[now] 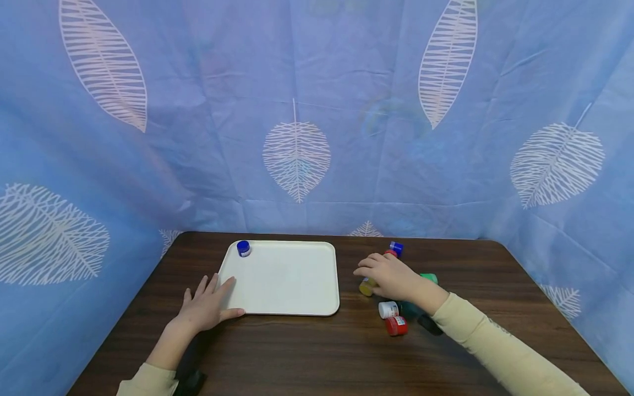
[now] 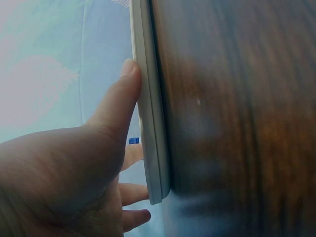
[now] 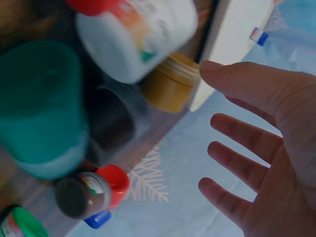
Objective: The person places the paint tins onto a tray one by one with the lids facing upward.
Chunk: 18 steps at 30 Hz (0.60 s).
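Observation:
My left hand (image 1: pixel 205 308) lies with spread fingers at the front left corner of a white tray (image 1: pixel 292 278). In the left wrist view its thumb (image 2: pixel 129 74) rests on the rim of the tray (image 2: pixel 153 133). Over a group of small paint jars on the right reaches my right hand (image 1: pixel 396 279), fingers apart. A yellow paint jar (image 1: pixel 366 287) is nearest to it. The right wrist view has the thumb (image 3: pixel 217 74) tip right at the edge of this yellow jar (image 3: pixel 168 89), while the other fingers extend loosely, away from the jar.
A blue-lidded jar (image 1: pixel 243 248) stands at the tray's far left corner. Around the right hand are a white jar (image 1: pixel 388 309), red jar (image 1: pixel 397 326), dark green jar (image 1: pixel 408 311), green lid (image 1: pixel 429 278) and blue jar (image 1: pixel 396 248). A leaf-patterned blue cloth (image 1: pixel 346 165) hangs behind the table.

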Tool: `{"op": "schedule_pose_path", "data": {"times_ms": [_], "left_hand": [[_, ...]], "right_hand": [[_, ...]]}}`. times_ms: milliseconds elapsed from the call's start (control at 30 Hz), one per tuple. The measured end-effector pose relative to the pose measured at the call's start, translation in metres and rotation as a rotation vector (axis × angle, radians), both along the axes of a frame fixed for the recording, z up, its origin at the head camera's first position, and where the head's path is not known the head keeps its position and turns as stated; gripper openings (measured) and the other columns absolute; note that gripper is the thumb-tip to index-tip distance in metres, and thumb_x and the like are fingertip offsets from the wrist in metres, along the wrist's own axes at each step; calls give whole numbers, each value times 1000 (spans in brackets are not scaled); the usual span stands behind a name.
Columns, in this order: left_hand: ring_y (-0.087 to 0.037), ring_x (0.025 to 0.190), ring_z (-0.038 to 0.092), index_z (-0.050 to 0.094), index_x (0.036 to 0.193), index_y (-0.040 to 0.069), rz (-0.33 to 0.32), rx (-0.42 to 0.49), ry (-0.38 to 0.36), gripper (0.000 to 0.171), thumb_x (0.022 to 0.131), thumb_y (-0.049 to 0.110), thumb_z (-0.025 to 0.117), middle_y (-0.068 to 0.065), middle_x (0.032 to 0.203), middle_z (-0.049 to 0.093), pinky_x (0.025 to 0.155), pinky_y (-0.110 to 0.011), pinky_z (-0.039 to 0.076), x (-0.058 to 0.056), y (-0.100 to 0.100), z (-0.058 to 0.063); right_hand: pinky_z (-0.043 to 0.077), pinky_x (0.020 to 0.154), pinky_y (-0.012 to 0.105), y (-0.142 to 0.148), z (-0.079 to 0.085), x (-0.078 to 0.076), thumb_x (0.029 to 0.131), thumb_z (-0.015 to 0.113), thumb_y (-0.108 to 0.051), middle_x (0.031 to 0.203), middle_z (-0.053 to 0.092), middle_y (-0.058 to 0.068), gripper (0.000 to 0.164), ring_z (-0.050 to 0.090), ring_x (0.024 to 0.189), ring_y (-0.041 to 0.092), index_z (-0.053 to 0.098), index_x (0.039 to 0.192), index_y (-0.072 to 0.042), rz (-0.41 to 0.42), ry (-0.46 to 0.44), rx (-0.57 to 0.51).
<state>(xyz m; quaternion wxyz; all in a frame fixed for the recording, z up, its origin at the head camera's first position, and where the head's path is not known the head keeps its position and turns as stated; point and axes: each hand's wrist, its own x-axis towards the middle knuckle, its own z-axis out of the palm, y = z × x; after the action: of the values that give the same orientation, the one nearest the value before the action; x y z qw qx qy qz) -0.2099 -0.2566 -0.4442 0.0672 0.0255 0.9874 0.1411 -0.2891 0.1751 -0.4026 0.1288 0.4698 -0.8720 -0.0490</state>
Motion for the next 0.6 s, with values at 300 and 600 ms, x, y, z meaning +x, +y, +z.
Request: {"op": "schedule_pose_path", "data": {"times_ms": [300,600], "left_hand": [[-57,143,14,35,151,11,-2,-5,0,94,81,67,63,-35,155,21,104,-81,11,0,-1,-2],[-57,143,14,35,151,11,-6,-6,7,94,81,67,62,-35,155,21,104,-81,11,0,-2,-3]], "right_hand": [[53,80,42,-1,-11,-1,75,83,-11,113,69,4,40,61,108,25,71,113,-16,-30,-65,55],[51,77,40,-1,-17,-3,76,81,-9,109,70,2,35,60,106,25,72,108,-17,-33,-72,68]]}}
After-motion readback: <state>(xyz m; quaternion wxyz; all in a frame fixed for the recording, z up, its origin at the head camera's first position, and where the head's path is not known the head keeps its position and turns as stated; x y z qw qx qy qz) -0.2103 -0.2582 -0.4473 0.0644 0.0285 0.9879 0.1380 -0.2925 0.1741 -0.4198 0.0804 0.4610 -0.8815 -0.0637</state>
